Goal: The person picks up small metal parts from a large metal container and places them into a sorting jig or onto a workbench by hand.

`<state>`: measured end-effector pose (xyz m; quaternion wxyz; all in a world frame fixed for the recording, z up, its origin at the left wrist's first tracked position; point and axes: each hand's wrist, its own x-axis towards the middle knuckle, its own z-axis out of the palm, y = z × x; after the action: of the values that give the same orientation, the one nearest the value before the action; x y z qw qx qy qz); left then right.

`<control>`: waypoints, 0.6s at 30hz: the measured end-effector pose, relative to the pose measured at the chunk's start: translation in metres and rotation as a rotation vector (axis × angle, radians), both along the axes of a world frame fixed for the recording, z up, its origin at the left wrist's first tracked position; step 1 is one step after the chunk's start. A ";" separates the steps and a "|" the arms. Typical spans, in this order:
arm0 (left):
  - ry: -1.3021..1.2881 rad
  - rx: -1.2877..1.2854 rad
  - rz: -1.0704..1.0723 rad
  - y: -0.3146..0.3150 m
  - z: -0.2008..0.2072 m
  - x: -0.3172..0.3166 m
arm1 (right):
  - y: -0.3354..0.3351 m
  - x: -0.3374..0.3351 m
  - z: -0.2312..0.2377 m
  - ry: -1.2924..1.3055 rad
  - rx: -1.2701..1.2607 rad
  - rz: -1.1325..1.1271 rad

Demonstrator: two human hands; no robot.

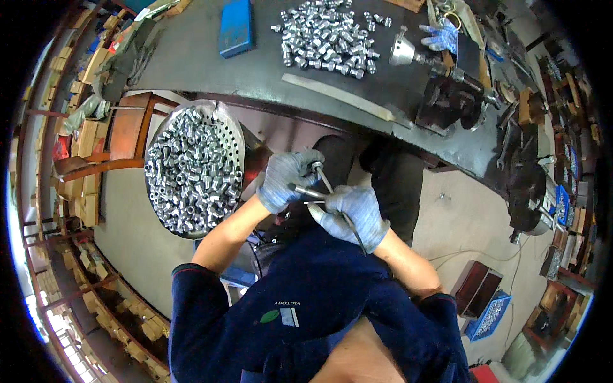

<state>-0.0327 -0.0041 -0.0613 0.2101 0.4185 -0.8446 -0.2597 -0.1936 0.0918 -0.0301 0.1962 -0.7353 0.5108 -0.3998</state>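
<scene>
My left hand, in a grey-blue knit glove, is closed around a small shiny metal fitting, whose end shows at the fingertips. Just right of it and slightly nearer, my right hand wears a similar glove. Its fingers are wrapped round a thin metal rod tool, whose far end meets the fitting while the dark near end sticks out below the palm. A second, pen-like metal cylinder with a dark tip also juts leftward from the right fingers. Both hands are above my lap, in front of the bench.
Left of me stands a perforated metal basin heaped with fittings. The dark bench bears a fitting pile, a blue box, a long flat file and a chuck. A wooden chair is beyond the basin; a blue crate sits right.
</scene>
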 end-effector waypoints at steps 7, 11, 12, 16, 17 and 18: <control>-0.213 -0.109 0.065 -0.103 0.014 -0.033 | 0.016 -0.033 0.024 0.016 -0.008 -0.146; 0.023 -0.230 0.172 -0.187 0.021 -0.064 | 0.020 -0.029 0.016 -0.112 -0.025 -0.180; 0.210 -0.027 0.188 -0.198 0.031 -0.072 | 0.021 -0.029 0.017 -0.105 0.004 -0.151; 0.702 0.235 0.138 -0.212 0.061 -0.075 | 0.023 -0.025 0.009 -0.099 0.041 -0.158; 0.718 0.208 0.127 -0.213 0.060 -0.062 | 0.023 -0.024 0.009 -0.111 0.052 -0.154; 0.605 0.133 0.118 -0.216 0.054 -0.046 | 0.025 -0.023 0.009 -0.127 0.066 -0.154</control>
<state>-0.0783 -0.2201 -0.0073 0.4385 0.3836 -0.6992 -0.4144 -0.2164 0.1166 -0.0210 0.2208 -0.6605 0.5651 -0.4423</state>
